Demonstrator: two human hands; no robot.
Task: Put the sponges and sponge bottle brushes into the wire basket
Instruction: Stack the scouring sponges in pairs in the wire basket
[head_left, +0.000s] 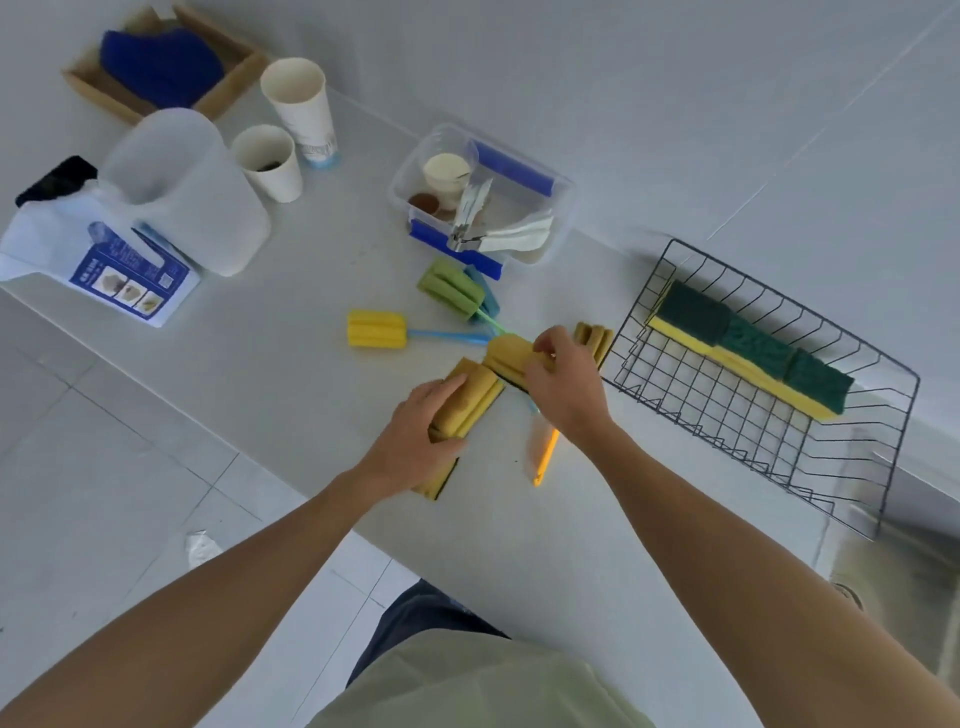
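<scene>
Pale grey, the surface (322, 332) runs across your view with white tiled floor at its near left. Your left hand (415, 441) lies over a stack of yellow sponges (470, 400), its fingers (441, 389) curled round the stack and holding it. Your right hand (566, 384) is just beside it, fingers pinched on another yellow sponge (506, 356); a further sponge stack (595, 338) stands just past that hand, close to the wire basket (727, 426). The basket sits to the right, and a row of green-topped yellow sponges (748, 348) lies along its far side. Near your hands a yellow bottle brush (376, 329) on a blue handle lies flat, a green bottle brush (452, 288) lies beyond it against a blue one, and an orange handle (545, 454) shows under your right wrist. Farther back stand a clear plastic box (556, 202), two paper cups (283, 130), a white jug (208, 208) and a wooden tray (234, 83).
</scene>
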